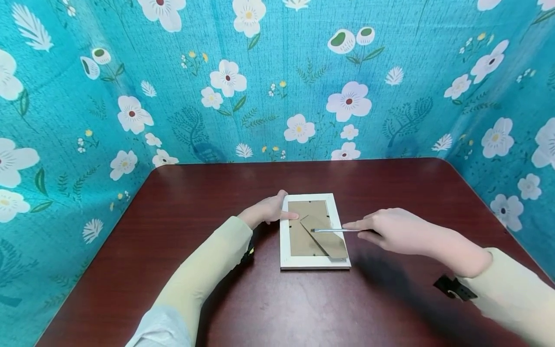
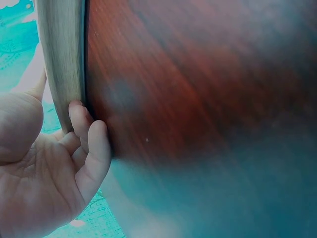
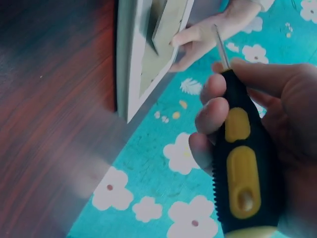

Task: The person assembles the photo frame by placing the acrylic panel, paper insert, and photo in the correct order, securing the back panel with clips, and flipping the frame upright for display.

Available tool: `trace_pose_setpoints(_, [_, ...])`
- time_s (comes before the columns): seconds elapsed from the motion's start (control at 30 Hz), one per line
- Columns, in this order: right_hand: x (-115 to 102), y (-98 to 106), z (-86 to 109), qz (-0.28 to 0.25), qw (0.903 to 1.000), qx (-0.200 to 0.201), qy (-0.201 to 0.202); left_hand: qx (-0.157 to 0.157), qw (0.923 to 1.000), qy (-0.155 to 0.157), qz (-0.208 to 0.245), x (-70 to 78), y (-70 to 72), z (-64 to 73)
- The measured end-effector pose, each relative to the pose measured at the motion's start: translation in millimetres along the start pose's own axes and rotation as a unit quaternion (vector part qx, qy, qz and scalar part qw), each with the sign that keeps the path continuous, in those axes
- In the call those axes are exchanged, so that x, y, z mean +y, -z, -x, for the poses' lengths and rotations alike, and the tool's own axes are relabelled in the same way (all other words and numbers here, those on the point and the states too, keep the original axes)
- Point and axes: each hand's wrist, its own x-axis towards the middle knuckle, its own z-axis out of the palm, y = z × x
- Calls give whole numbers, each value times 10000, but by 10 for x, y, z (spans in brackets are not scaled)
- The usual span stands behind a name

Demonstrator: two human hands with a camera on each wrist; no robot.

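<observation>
A white picture frame (image 1: 284,248) lies face down on the table, its brown backing board (image 1: 298,243) upward. Small dark tabs sit along the board's edges, and a stand flap (image 1: 337,249) rises at the lower right. My left hand (image 1: 269,208) grips the frame's left edge, thumb over the board; in the left wrist view its fingers (image 2: 99,148) press the frame's side. With my right hand (image 1: 396,231) I hold a flathead screwdriver (image 1: 334,230), its tip above the board. The right wrist view shows the black and yellow handle (image 3: 242,178) wrapped in my fingers.
The dark reddish-brown table (image 1: 217,188) has a glossy top with rounded far corners. A turquoise floral cloth (image 1: 269,106) hangs behind it and at both sides. A black strap piece (image 1: 455,288) sits at my right wrist.
</observation>
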Motion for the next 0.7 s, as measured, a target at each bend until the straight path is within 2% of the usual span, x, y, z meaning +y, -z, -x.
trace_pose_setpoints(0.2, [189, -46, 66, 427, 9955, 625, -578, -26, 10000, 50, 13, -1, 16, -3])
trace_pose_setpoints(0.33, [351, -113, 131, 499, 9919, 736, -908, -13, 10000, 3, -90, 4, 13, 25])
trace_pose_setpoints(0.47, [509, -173, 195, 405, 9887, 622, -1303, 49, 9999, -47, -108, -16, 6, 3])
trace_pose_setpoints(0.7, [753, -273, 259, 58, 9808, 133, -1946, 93, 9999, -55, -78, -31, -8, -19])
